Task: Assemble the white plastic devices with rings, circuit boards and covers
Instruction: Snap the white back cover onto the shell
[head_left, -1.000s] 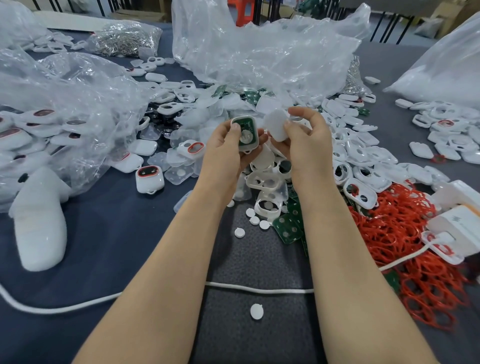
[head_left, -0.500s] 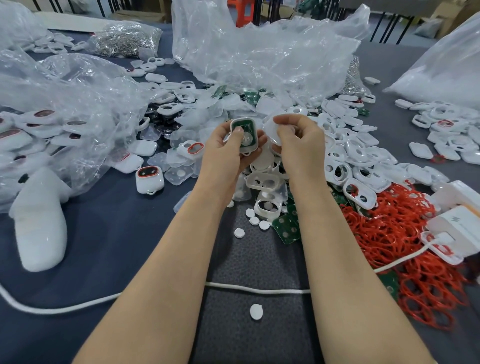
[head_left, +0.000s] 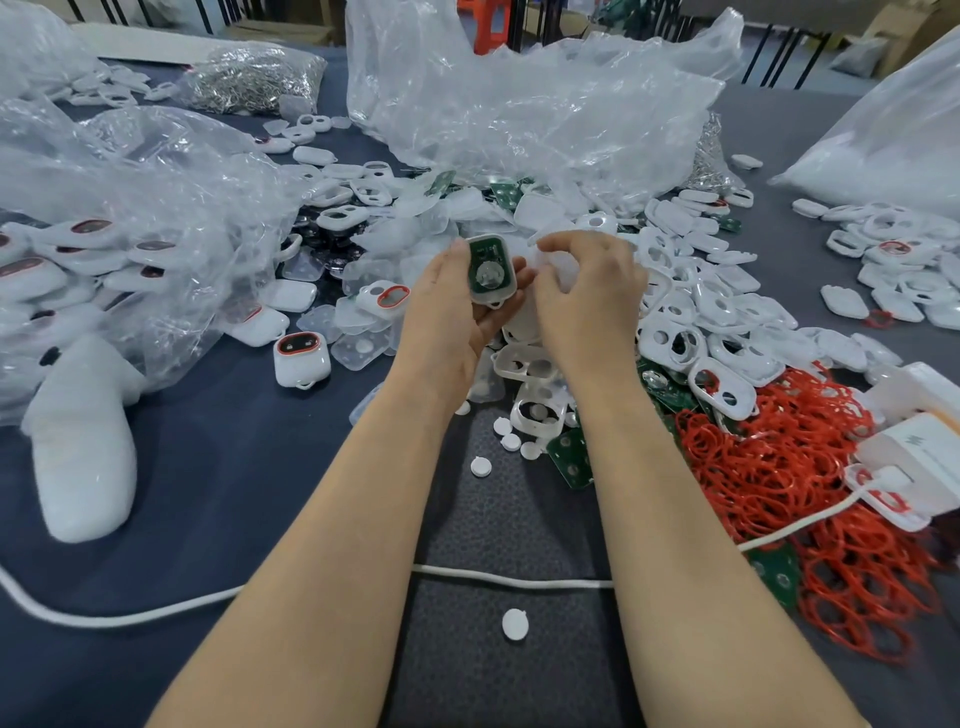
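My left hand (head_left: 452, 317) grips a white plastic shell (head_left: 490, 270) with a green circuit board seated inside it, its open face turned up toward me. My right hand (head_left: 587, 291) sits just to the right of it, fingers curled around a translucent white cover (head_left: 563, 270) that is mostly hidden behind them. Both hands hover above the heap of loose white shells (head_left: 537, 395) in the middle of the table.
Red rings (head_left: 810, 499) pile at the right beside white boxes (head_left: 914, 452). Green boards (head_left: 571, 457) and small white discs (head_left: 480, 466) lie below my hands. An assembled device (head_left: 301, 358) sits left, near crumpled plastic bags (head_left: 130, 208). A white cord (head_left: 509, 578) crosses the near table.
My right hand has lowered and turned, curling over the cover so it is now mostly hidden, and has closed in on the shell. The left hand has barely moved.
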